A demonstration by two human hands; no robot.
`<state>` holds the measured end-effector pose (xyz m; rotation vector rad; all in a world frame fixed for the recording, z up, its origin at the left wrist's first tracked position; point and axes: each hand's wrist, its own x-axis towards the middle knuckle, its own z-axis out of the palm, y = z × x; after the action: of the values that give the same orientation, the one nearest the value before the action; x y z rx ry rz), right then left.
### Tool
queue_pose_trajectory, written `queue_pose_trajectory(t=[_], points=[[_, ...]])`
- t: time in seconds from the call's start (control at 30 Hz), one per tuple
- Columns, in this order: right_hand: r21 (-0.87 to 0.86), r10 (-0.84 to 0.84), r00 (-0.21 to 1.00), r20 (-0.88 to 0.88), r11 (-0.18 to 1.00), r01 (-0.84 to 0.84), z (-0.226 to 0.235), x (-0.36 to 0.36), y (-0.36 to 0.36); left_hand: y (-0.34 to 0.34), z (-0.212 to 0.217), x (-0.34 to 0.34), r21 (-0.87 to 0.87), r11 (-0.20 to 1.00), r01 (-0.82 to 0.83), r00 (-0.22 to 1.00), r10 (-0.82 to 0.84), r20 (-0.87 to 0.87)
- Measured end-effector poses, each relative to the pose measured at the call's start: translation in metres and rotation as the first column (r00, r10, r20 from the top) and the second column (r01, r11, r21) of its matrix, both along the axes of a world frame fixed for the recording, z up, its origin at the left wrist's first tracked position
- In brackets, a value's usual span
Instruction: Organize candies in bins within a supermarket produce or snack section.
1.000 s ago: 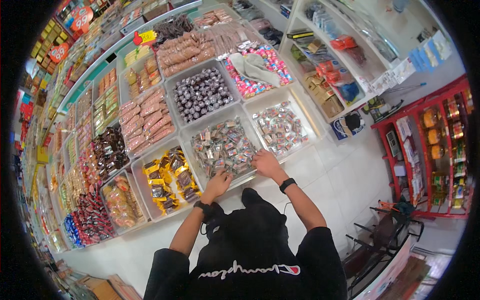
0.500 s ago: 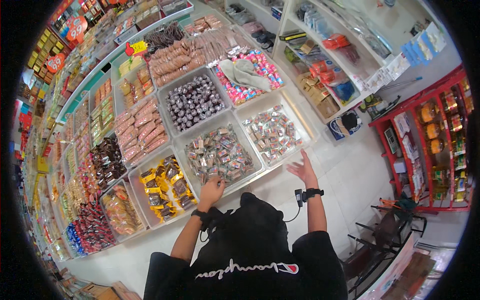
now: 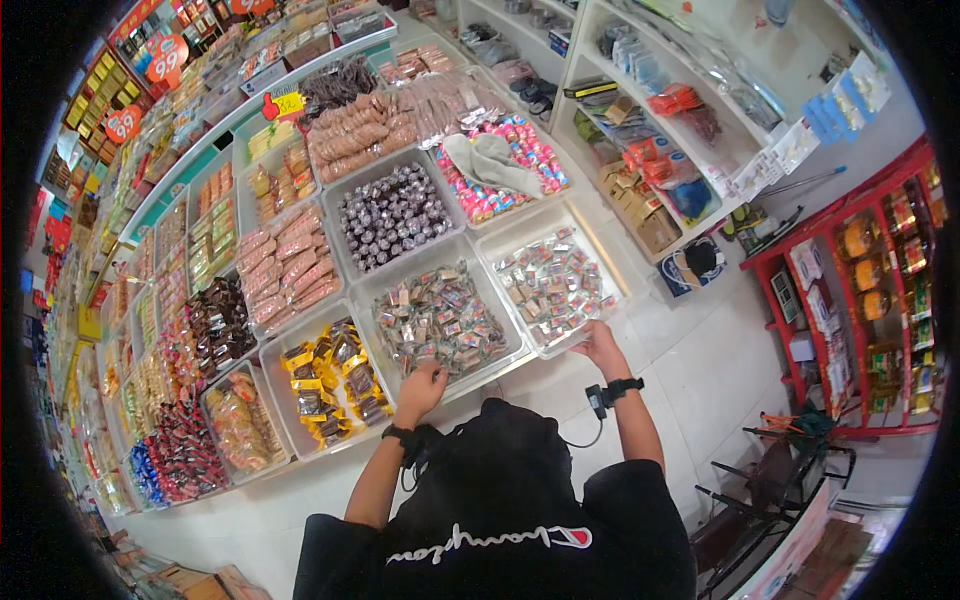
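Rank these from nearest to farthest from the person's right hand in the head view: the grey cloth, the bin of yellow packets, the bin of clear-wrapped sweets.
1. Bin of clear-wrapped sweets, at the right hand.
2. Bin of yellow packets, left, past the left hand.
3. Grey cloth, farther up the display.

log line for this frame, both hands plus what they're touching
left hand: on front rim of middle candy tray | right hand: at front edge of right candy tray | grasp: cannot tell

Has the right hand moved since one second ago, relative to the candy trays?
Yes. The right hand has slid right, off the middle tray of mixed candies to the front edge of the neighbouring tray of clear-wrapped sweets.
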<state>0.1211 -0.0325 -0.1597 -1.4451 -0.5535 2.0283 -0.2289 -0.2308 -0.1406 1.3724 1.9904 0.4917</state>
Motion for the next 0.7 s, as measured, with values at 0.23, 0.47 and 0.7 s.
queue_pose_trajectory(t=[0.23,0.47,0.7], points=[[0.165,-0.113,0.983,0.147,0.982,0.088,0.1,0.028,-0.017,0.0,-0.002,-0.001,0.079,0.997,0.024,1.0,-0.023,-0.01],[0.228,-0.077,0.97,0.233,0.973,0.023,0.159,0.026,-0.045,-0.001,0.006,0.002,0.084,0.996,-0.008,1.0,0.009,-0.009],[0.126,-0.012,0.986,0.168,0.992,-0.009,0.151,0.015,-0.044,0.0,0.008,0.004,0.06,0.998,-0.034,0.999,0.036,-0.028]])
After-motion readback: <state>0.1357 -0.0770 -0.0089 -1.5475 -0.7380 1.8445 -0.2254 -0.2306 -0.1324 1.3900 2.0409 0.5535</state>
